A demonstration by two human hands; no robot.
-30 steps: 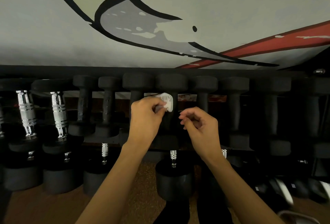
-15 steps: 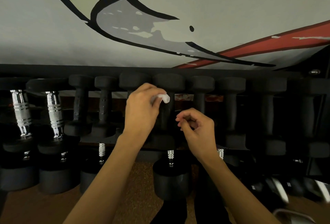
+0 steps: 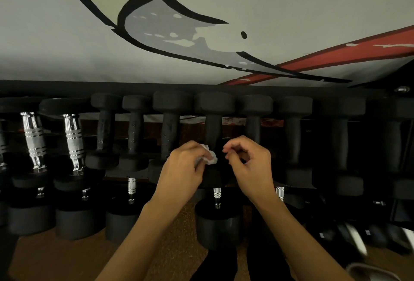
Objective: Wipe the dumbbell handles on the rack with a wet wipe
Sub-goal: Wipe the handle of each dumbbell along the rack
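so, the rack (image 3: 67, 89) holds the dumbbells (image 3: 172, 103) side by side, handles bare to me. at the middle handle's (image 3: 213, 130) low end my left hand (image 3: 186, 168) works. my right hand (image 3: 251, 164) hovers just beside, fingers (image 3: 237, 144) curled on nothing, ready to steady. left fingers pinch the bunched wipe (image 3: 211, 159) against it.

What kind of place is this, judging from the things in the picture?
Most likely a gym: a rack holds rows of black dumbbells, some with chrome handles, below a large painted mural on the wall.
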